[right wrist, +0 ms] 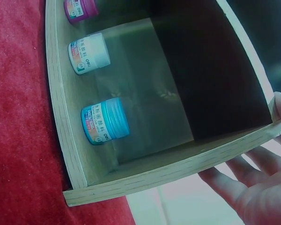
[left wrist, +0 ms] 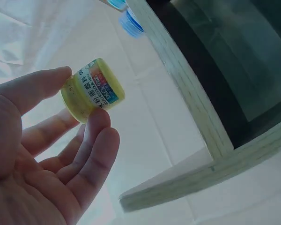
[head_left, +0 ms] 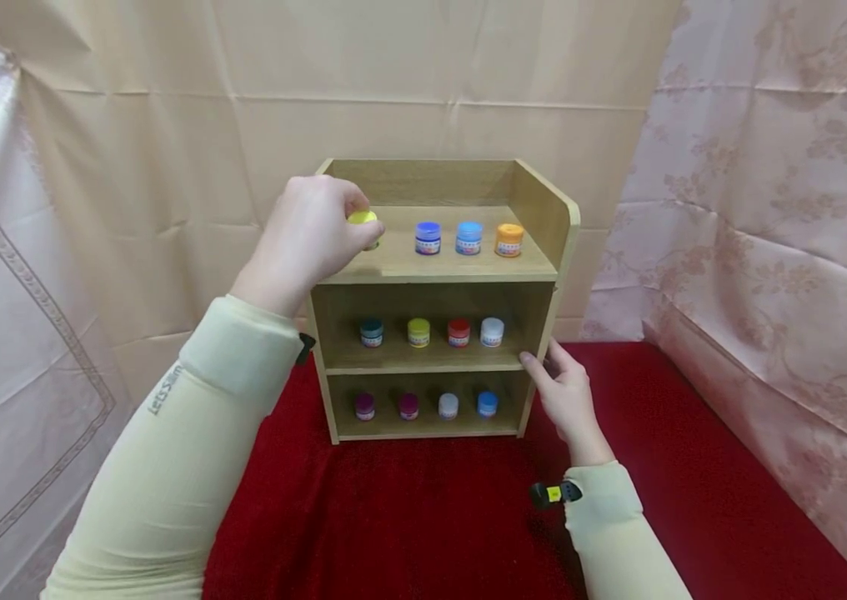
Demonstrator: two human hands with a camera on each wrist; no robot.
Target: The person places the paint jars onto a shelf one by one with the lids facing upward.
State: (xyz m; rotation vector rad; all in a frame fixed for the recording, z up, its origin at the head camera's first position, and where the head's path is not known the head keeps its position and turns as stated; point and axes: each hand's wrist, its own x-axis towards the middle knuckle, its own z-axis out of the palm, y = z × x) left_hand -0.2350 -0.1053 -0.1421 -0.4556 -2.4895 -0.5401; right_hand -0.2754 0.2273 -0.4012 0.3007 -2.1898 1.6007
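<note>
My left hand [head_left: 311, 229] pinches a yellow paint jar [left wrist: 94, 90] between thumb and fingers, at the left end of the top shelf. In the left wrist view the jar is tilted, and its printed label shows. The small wooden shelf unit [head_left: 438, 278] stands upright. On its top board, right of the held jar, are a dark blue jar [head_left: 428, 238], a light blue jar [head_left: 468, 238] and an orange jar [head_left: 508, 240]. My right hand [head_left: 564, 392] grips the unit's right side panel, thumb at the front edge and fingers along the outer face.
The middle shelf bears a dark green jar [head_left: 372, 332], a yellow-green jar [head_left: 418, 332], a red jar [head_left: 458, 332] and a white jar [head_left: 492, 332]. Purple jars [head_left: 365, 407], a white jar [head_left: 448, 406] and a blue jar [head_left: 487, 404] line the bottom. Red cloth [head_left: 408, 517] lies below.
</note>
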